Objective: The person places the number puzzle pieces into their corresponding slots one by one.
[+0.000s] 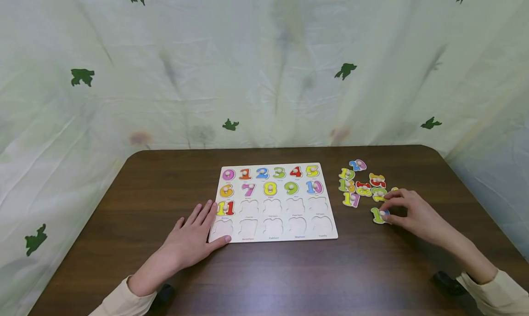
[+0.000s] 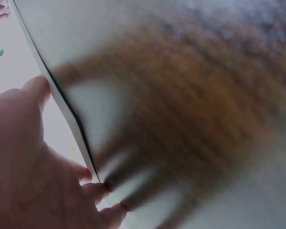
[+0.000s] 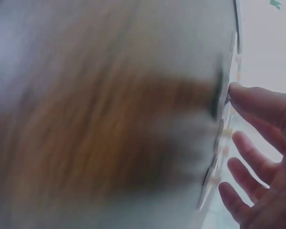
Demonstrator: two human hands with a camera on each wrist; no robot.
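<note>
The left hand (image 1: 193,237) lies flat with straight fingers on the table (image 1: 124,205), its fingertips on the near left corner of the puzzle board (image 1: 273,203). The right hand (image 1: 413,212) pinches a loose number piece (image 1: 378,215) on the table at its fingertips, with the other loose pieces (image 1: 360,183) just beyond.

Even soft light — wrist views blurred

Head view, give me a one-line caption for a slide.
Left hand rests on the number puzzle board; right hand touches a loose number piece on the table.
</note>
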